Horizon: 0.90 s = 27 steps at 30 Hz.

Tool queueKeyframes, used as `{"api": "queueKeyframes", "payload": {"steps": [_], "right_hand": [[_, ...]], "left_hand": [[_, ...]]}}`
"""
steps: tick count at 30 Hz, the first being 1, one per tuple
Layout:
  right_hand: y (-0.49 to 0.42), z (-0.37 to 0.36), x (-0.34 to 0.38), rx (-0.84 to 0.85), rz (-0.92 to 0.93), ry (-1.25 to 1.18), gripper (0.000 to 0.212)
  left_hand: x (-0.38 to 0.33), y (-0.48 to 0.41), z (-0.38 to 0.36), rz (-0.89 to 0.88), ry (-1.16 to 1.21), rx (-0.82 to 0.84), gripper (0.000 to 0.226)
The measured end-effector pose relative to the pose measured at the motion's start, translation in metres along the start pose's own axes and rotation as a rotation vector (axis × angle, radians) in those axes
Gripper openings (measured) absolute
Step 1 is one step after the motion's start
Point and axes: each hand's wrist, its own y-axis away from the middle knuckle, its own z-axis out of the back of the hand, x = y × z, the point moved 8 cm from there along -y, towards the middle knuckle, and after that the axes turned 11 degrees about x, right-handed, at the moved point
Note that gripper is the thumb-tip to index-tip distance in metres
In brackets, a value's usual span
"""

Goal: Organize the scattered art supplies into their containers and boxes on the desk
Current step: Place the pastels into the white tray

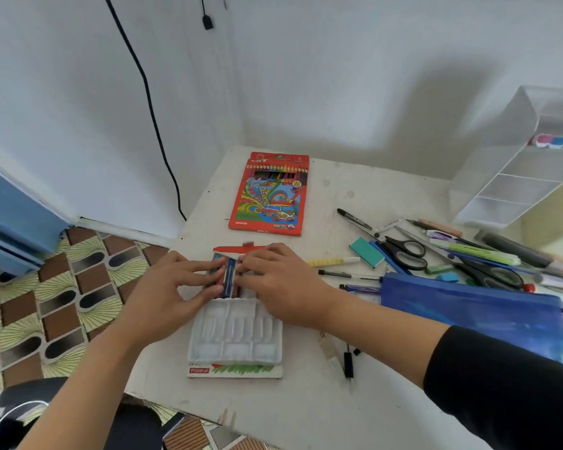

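A white plastic paint tray point(234, 332) lies on its flat box point(234, 371) near the desk's front edge. At the tray's far end sit several paint tubes point(230, 276), with the box's red flap point(238, 249) behind them. My left hand point(173, 287) pinches the tubes from the left. From the right, my right hand point(280, 280) holds the same tubes with its fingertips. Both hands hide most of the tubes. A red colour pencil box point(270, 194) lies shut farther back.
Right of the tray lie a yellow pen point(332, 262), a teal eraser point(368, 251), two scissors point(407, 251), markers and a blue zip pouch point(468, 306). A clear organiser point(514, 177) stands at the back right. A black pen point(348, 363) lies near the front.
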Motion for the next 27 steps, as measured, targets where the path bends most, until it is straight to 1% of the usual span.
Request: {"api": "queueKeyframes", "payload": {"steps": [2, 4, 8, 11, 14, 18, 20, 23, 27], "right_hand": [[-0.002, 0.001, 0.002, 0.023, -0.013, 0.0, 0.026], [-0.002, 0.003, 0.001, 0.035, -0.027, 0.009, 0.024], [0.0, 0.002, 0.003, 0.078, -0.04, 0.034, 0.027], [0.0, -0.002, 0.0, 0.095, -0.037, 0.012, 0.034], [0.008, -0.003, -0.007, 0.085, -0.029, -0.036, 0.041], [0.016, -0.008, -0.006, 0.131, -0.051, 0.053, 0.043], [0.014, -0.008, -0.004, 0.115, -0.048, 0.077, 0.042], [0.011, -0.005, -0.003, 0.08, -0.047, 0.069, 0.037], [0.007, -0.005, 0.0, 0.158, -0.069, 0.102, 0.038]], "left_hand": [[-0.001, -0.007, 0.001, 0.0, -0.01, 0.008, 0.037], [-0.001, -0.014, 0.001, 0.03, 0.025, 0.043, 0.026], [0.006, -0.015, -0.001, 0.091, 0.029, 0.077, 0.028], [-0.001, -0.007, -0.003, 0.011, 0.033, 0.076, 0.031], [-0.004, 0.001, -0.004, -0.009, 0.059, 0.005, 0.03], [0.0, 0.004, -0.007, 0.005, 0.095, -0.029, 0.031], [0.001, 0.003, -0.007, 0.002, 0.088, -0.027, 0.033], [-0.002, 0.002, -0.007, -0.019, 0.095, -0.017, 0.03], [-0.004, -0.001, -0.004, -0.021, 0.101, -0.005, 0.04]]}}
